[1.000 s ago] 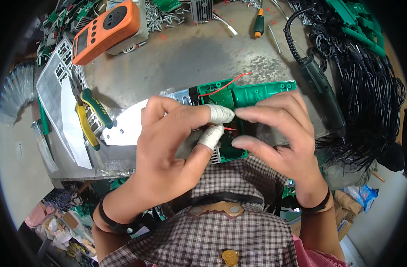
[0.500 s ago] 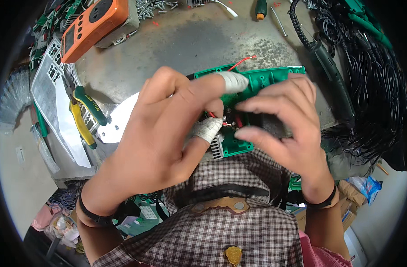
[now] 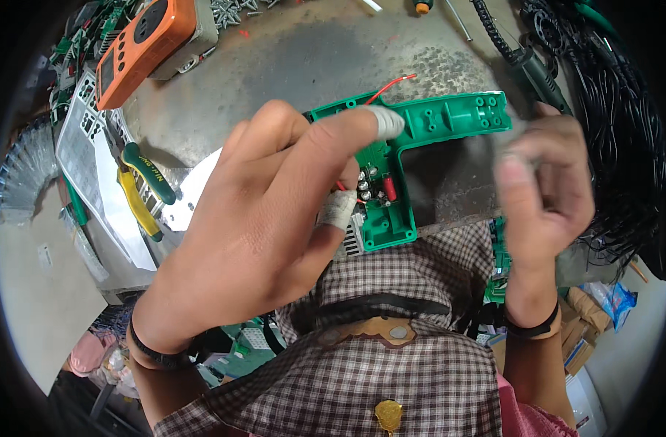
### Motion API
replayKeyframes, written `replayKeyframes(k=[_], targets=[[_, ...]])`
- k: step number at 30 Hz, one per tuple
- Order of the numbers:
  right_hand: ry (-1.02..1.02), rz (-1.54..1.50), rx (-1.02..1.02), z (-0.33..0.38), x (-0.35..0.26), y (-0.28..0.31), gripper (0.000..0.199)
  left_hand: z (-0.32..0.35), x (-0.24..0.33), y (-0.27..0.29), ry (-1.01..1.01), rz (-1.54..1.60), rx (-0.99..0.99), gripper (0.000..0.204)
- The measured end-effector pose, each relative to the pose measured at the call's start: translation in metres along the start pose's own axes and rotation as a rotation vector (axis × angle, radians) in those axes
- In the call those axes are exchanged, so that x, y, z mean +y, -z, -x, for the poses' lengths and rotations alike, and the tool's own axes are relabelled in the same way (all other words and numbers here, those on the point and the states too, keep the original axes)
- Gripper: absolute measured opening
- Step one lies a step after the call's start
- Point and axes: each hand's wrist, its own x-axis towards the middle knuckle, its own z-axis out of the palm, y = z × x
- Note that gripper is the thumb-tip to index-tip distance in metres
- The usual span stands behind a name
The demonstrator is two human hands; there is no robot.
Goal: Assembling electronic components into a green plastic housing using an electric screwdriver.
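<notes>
We identify the grey workbench (image 3: 289, 80) as the base surface. The black cable bundle (image 3: 609, 160) lies along its right side. Our left hand (image 3: 253, 218) reaches over the work; its thumb and a bent finger are closed on a short red wire (image 3: 340, 186), and 2 white wraps cover the index fingertip and the thumb. The open green housing (image 3: 449, 120) sits at the near edge of the bench, between our 2 hands, its handle section pointing right. Our right hand (image 3: 551, 189) is apart from the housing, fingers curled; it is blurred, so we cannot tell whether it grips anything. The orange meter (image 3: 143, 47) stands at upper left. The pliers (image 3: 135, 204), with 1 green and 1 yellow handle, lie left of our left hand. Inside the housing, we see the circuit board (image 3: 377, 154) and 1 small red component (image 3: 389, 191).
</notes>
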Motion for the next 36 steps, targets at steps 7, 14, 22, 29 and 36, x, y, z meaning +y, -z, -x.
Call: replayKeyframes(k=[7,14,22,29,36], targets=[[-0.138,-0.087,0.409,0.021,0.022,0.025,0.007,-0.009,0.018,0.006,0.072,-0.145,-0.058,0.066],[-0.246,0.129,0.472,0.024,0.044,0.054,0.018,-0.01,0.02,0.004,0.128,-0.204,-0.058,0.062],[-0.315,0.423,-0.046,0.015,0.07,0.086,0.064,-0.014,0.019,0.007,0.11,-0.24,-0.092,0.059],[-0.488,0.258,0.008,0.016,0.068,0.087,0.052,-0.004,-0.001,0.008,-0.008,-0.183,-0.118,0.068],[-0.334,-0.989,-0.148,-0.028,-0.014,0.061,0.072,0.013,-0.027,-0.013,-0.129,-0.019,0.049,0.07]])
